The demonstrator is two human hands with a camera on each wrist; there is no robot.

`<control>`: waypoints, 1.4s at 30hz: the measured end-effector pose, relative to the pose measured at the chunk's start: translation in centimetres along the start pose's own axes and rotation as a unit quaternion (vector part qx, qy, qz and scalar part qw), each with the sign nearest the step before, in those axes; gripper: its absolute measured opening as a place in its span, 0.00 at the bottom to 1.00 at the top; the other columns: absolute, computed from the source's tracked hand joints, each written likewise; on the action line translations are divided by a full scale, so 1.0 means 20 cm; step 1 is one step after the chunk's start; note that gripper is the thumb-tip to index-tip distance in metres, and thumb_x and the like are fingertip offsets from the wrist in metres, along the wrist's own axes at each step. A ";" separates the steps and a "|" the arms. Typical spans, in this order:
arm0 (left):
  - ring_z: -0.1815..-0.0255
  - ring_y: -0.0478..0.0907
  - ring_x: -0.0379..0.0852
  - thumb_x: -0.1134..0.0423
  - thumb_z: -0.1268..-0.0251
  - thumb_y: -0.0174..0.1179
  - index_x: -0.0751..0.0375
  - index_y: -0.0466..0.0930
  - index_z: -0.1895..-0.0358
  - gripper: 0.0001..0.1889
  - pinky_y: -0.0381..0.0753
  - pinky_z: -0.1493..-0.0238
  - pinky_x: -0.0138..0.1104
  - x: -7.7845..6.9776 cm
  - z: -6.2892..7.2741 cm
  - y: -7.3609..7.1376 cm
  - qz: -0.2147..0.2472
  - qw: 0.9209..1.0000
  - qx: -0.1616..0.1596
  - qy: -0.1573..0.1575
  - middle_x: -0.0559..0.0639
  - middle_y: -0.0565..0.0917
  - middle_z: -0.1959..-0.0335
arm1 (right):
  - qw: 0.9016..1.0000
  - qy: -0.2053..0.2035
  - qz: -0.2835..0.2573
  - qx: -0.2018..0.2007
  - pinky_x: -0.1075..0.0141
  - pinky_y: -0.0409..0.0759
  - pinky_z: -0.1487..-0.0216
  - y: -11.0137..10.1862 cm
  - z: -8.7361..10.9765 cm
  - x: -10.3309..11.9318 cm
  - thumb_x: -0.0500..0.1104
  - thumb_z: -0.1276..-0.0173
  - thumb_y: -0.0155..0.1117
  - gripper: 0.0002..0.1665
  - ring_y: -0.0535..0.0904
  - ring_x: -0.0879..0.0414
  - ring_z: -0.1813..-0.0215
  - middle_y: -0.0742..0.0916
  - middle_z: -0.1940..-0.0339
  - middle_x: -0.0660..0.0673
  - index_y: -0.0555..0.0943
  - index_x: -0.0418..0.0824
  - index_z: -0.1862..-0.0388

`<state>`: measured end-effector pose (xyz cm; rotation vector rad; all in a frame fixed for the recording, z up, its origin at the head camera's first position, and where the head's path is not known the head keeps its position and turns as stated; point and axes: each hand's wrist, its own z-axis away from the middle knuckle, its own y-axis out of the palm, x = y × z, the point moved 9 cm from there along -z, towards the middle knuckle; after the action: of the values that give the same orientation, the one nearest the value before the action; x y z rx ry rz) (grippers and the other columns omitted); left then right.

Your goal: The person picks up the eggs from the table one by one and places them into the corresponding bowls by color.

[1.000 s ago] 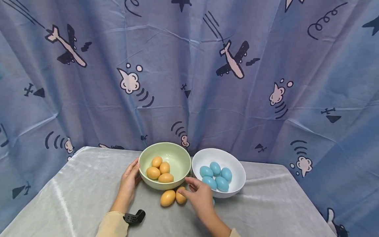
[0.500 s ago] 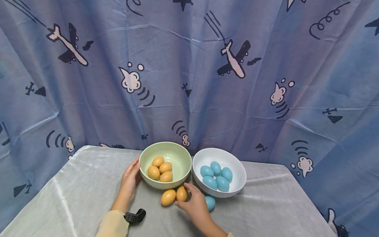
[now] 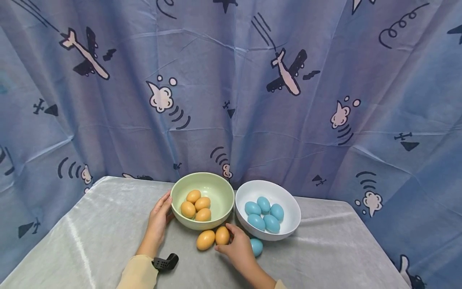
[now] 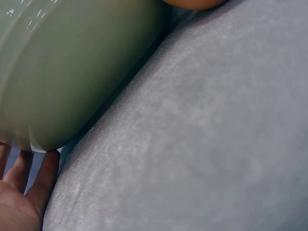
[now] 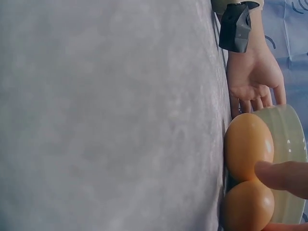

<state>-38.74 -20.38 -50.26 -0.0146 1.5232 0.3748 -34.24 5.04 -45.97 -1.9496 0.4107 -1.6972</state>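
Observation:
The green bowl (image 3: pixel 225 188) has several orange eggs (image 3: pixel 203 203) in it. My left hand (image 3: pixel 157 218) rests with fairly straight fingers against its left side; the left wrist view shows the fingertips (image 4: pixel 48 166) touching its wall. Two more orange eggs lie on the cloth before the bowl: a left egg (image 3: pixel 205 240) and a right egg (image 3: pixel 222 235), touching or nearly so. My right hand (image 3: pixel 240 247) has thumb and forefinger around the right egg, pinching it on the cloth. In the right wrist view, the thumb (image 5: pixel 284 178) crosses in front of the eggs.
A white bowl (image 3: pixel 290 200) with several blue eggs (image 3: pixel 271 223) stands right of the green one. One blue egg (image 3: pixel 256 247) lies on the grey cloth (image 3: pixel 317 265) beside my right hand, partly hidden by it. A patterned blue curtain (image 3: pixel 202 80) hangs behind the table.
My right hand has come down and left from the bowls' front onto the right orange egg, uncovering more of the loose blue egg. My left hand stays at the green bowl.

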 end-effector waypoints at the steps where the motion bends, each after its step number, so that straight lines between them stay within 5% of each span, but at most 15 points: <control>1: 0.24 0.61 0.47 0.46 0.21 0.46 0.53 0.59 0.22 0.30 0.71 0.36 0.32 0.00 0.00 0.00 0.001 1.000 0.001 0.000 0.47 0.62 0.21 | 1.000 0.000 0.003 0.000 0.54 0.83 0.46 0.00 0.00 0.00 0.33 0.55 0.82 0.43 0.79 0.39 0.40 0.82 0.40 0.28 0.76 0.23 0.39; 11: 0.29 0.65 0.39 0.45 0.22 0.47 0.53 0.60 0.23 0.30 0.73 0.43 0.26 0.00 0.00 -0.01 -0.002 1.000 -0.006 -0.006 0.47 0.63 0.22 | 1.000 -0.002 0.027 -0.005 0.45 0.77 0.40 0.01 -0.04 -0.01 0.31 0.58 0.81 0.40 0.79 0.37 0.39 0.84 0.43 0.30 0.78 0.24 0.42; 18: 0.23 0.61 0.48 0.46 0.21 0.46 0.55 0.59 0.23 0.31 0.67 0.30 0.43 0.00 0.00 0.00 -0.001 1.000 -0.002 -0.003 0.49 0.61 0.21 | 1.000 0.023 -0.002 -0.007 0.52 0.83 0.47 -0.01 -0.02 -0.01 0.31 0.57 0.81 0.40 0.81 0.41 0.42 0.85 0.44 0.31 0.79 0.26 0.42; 31: 0.23 0.60 0.48 0.46 0.21 0.46 0.53 0.58 0.22 0.31 0.66 0.29 0.43 0.00 -0.01 0.00 0.002 1.000 -0.002 -0.007 0.48 0.61 0.21 | 0.996 0.019 -0.084 0.014 0.60 0.83 0.44 -0.16 0.04 0.17 0.30 0.56 0.78 0.41 0.79 0.42 0.38 0.84 0.42 0.32 0.77 0.27 0.39; 42: 0.22 0.59 0.50 0.47 0.21 0.47 0.56 0.58 0.22 0.31 0.63 0.25 0.48 0.00 0.00 0.00 0.012 1.000 -0.002 -0.003 0.50 0.59 0.20 | 0.997 -0.006 -0.082 0.003 0.57 0.82 0.42 -0.18 -0.08 0.27 0.33 0.52 0.78 0.40 0.79 0.42 0.37 0.82 0.39 0.32 0.76 0.27 0.37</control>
<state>-38.69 -20.45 -50.33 0.0029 1.5175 0.3966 -35.23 4.82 -39.29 -2.0353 0.2460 -1.7840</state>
